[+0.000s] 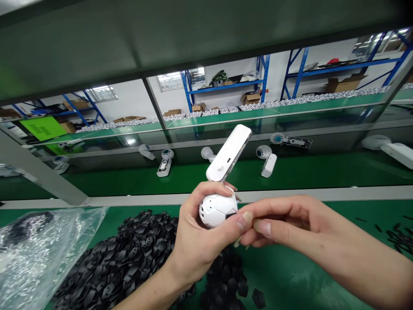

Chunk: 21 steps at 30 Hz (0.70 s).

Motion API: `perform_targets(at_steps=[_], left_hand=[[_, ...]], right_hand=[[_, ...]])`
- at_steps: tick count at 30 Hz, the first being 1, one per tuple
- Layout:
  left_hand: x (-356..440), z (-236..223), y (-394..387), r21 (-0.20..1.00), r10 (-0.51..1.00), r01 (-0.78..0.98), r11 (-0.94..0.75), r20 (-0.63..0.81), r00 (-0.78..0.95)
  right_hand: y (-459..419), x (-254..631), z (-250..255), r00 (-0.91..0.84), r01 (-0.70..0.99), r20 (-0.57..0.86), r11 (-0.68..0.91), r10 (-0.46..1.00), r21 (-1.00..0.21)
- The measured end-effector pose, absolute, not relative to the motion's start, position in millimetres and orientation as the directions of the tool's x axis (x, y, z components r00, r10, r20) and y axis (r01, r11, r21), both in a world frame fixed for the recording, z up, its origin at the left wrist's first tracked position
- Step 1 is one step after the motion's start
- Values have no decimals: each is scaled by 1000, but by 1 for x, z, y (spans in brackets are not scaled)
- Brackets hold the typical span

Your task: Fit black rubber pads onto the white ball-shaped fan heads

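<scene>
A white handheld fan point(229, 151) with a football-patterned round head point(217, 209) is held up over the green bench, its long handle tilted up and to the right. My left hand point(201, 232) is wrapped round the head, thumb across the front. On the head's right side a small black piece point(231, 214) shows by my left thumb. My right hand point(277, 219) meets that side with fingers pinched together; what lies between its fingertips is hidden. Below are a large heap of black plastic pieces point(129, 262) and a smaller pile of black pentagon pieces point(226, 280).
A clear plastic bag point(48, 254) lies at the left. Thin black strips point(402, 237) are scattered at the right. Beyond a pale rail point(290, 194), several similar white units, such as one fan point(269, 165), lie on a green belt point(206, 178). A wide dark-green shelf point(193, 38) hangs overhead.
</scene>
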<state>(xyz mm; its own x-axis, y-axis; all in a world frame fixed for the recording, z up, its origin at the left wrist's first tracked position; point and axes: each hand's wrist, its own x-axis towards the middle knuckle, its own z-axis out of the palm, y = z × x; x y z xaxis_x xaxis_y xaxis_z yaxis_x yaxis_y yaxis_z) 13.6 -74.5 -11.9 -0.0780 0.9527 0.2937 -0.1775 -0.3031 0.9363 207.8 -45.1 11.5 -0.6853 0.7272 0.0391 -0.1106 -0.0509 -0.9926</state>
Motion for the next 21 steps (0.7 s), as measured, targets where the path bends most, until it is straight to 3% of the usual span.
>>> perform_targets(at_steps=[6,13,21], left_hand=[[16,-11,-76,923,939,-174,-343,334,-82],[13,-15,-74,882,895,-152,-447,441,-68],[9,-17,-70,868,879,-145,-474,477,-21]], right_hand=[[-44,209,10,-672,-56,25,-17,740,-998],[-45,222,8,-692,97,-89,-30,716,-995],[-51,230,-3,-657,91,-66,-8,751,-996]])
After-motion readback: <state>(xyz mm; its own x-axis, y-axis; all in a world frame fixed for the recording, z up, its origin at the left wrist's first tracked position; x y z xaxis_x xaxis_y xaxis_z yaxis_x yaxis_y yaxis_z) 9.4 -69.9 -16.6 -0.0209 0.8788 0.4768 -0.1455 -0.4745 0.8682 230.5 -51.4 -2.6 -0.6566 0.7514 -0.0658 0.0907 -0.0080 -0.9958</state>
